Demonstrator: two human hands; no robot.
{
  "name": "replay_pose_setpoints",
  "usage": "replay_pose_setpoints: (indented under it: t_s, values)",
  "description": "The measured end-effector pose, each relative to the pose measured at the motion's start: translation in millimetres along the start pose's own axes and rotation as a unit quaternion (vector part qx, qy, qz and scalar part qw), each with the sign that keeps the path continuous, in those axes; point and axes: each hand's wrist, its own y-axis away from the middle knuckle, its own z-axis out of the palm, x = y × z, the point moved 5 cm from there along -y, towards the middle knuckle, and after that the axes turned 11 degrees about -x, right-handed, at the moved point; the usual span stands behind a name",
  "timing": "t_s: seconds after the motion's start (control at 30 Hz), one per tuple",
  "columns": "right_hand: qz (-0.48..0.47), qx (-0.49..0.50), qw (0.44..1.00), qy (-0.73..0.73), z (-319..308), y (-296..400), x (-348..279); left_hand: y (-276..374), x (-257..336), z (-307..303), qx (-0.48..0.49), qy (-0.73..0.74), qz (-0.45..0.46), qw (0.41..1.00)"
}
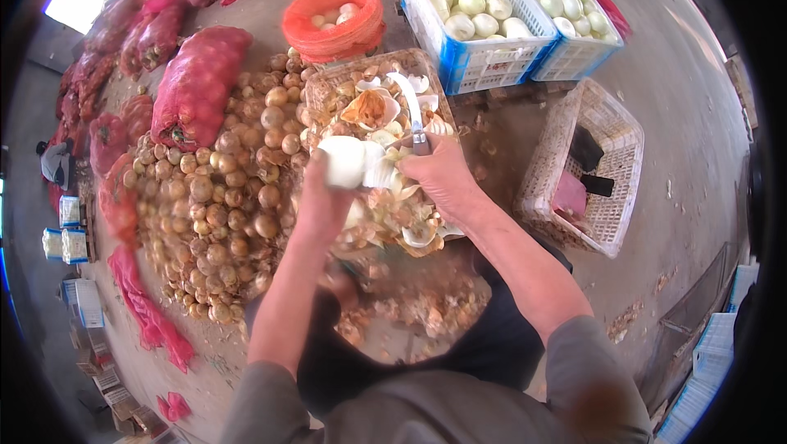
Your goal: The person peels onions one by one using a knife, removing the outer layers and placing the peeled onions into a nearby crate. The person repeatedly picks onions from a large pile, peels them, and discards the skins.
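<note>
A peeled white onion (342, 162) is gripped in my left hand (323, 201), over a plastic crate (442, 90) heaped with onion skins and peelings (372, 109). Close on its right, my right hand (438, 173) holds a curved knife (413, 99) by its handle, the blade pointing up and away from me. Between the hands, a pale layer of onion (380, 167) meets the onion's right side; my right thumb and fingers are at its far edge. Unpeeled onions (237, 192) lie in a wide heap left of the crate.
Two blue and white crates (486, 63) of peeled onions stand ahead. A red mesh bag (332, 13) holds more. Full mesh sacks (200, 87) lie left. A white crate (621, 198) with a dark object and pink cloth stands right. A person (56, 164) is far left.
</note>
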Motion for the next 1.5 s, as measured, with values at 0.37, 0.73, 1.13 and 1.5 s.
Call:
replay_pose_setpoints:
  t_s: [0.37, 0.73, 1.13, 1.5]
  values:
    - [0.0, -0.007, 0.982, 0.189, 3.6, -2.9, 6.4, 0.2, 13.2, -16.1, 0.076, 0.137, 0.023, 0.987]
    - [0.036, -0.168, 0.984, 0.051, 17.0, 3.6, 0.3, 4.2, 12.1, 8.5, 0.08, -0.001, -0.024, 0.996]
    - [0.018, -0.136, 0.99, 0.0, 13.5, -2.2, 9.9, 0.5, -17.8, -16.8, 0.036, -0.139, -0.02, 0.989]
    - [0.002, -0.088, 0.996, 0.022, 20.8, 5.6, 2.1, 13.1, 6.9, 31.1, 0.077, -0.066, -0.071, 0.992]
